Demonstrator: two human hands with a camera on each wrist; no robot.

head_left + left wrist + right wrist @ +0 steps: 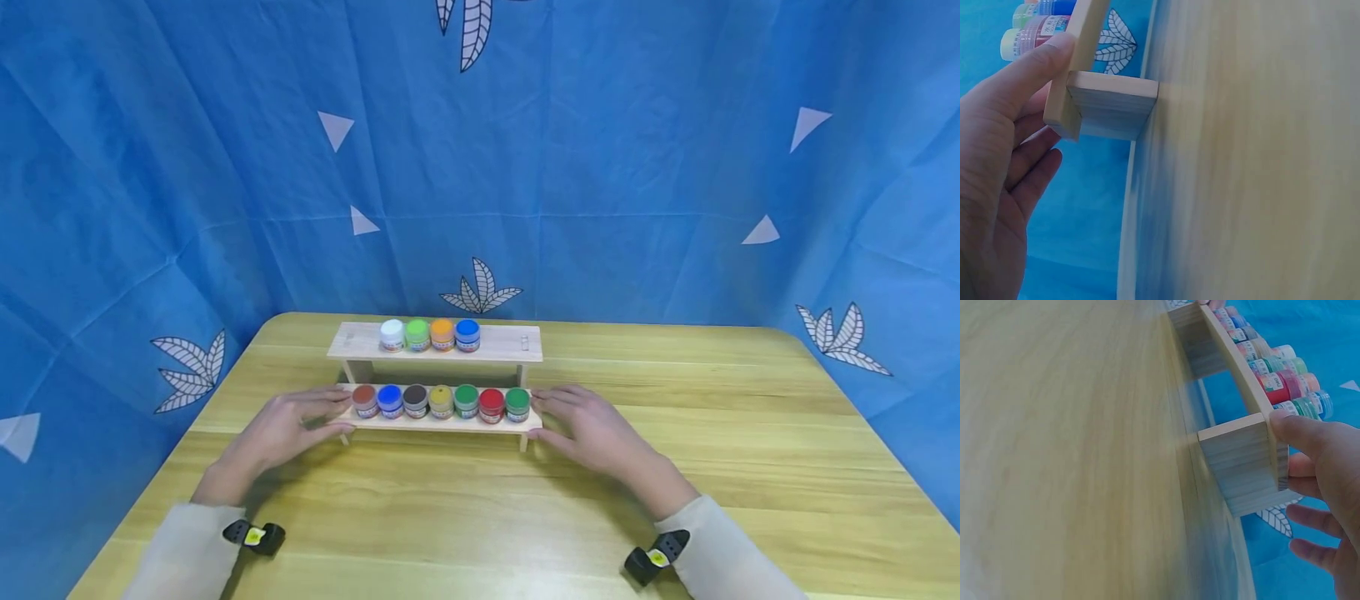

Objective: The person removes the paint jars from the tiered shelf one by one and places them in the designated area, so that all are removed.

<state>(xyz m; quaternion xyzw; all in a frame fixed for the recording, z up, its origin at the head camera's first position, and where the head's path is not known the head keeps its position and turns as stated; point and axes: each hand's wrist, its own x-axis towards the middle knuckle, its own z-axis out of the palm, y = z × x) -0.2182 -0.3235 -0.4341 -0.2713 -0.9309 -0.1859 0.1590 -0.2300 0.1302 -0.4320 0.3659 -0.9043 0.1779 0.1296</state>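
A low wooden stand [442, 424] carries a row of several paint jars, among them a red jar [491, 406] and a dark jar [416, 402]. At its left end my left hand [281, 427] grips the board, the thumb [1054, 53] along the front edge and the fingers partly hidden behind it. My right hand [592, 427] holds the right end, its thumb [1297, 428] on the board's front edge beside a green jar [517, 404]. In the right wrist view, two lower fingers stand off the wood.
Behind, a higher wooden shelf [502, 342] bears several more jars, including a white jar [392, 335] and an orange jar [442, 335]. Both levels are on a wood-grain table [712, 400]. A blue patterned curtain [600, 167] hangs around the table's back and sides.
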